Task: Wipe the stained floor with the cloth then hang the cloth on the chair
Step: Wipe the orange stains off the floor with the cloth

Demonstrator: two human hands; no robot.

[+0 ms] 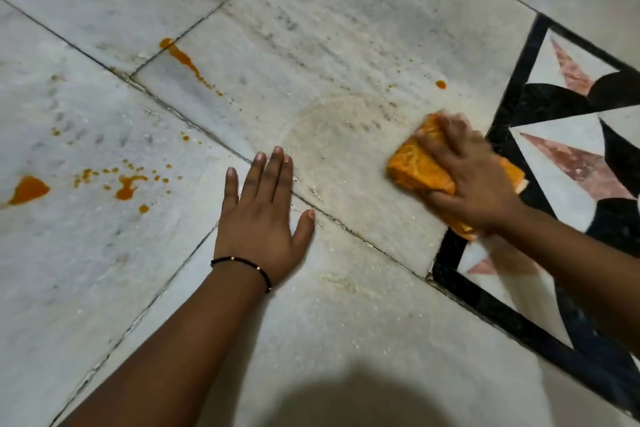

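Head view: a person wipes a stained marble floor [346,28] with an orange cloth [414,168].

Right hand [474,177] lies on top of the folded cloth, fingers curled over it and gripping it against the pale tile, just beside the black border of a patterned inlay [568,135]; the hand is blurred. Left hand [261,215] lies flat on the floor, palm down, fingers straight and spread, holding nothing, a thin black bracelet [242,269] at the wrist. Orange splashes [128,184] dot the tiles to the left, a streak [183,59] runs farther up, and one drop [440,84] sits just above the cloth.
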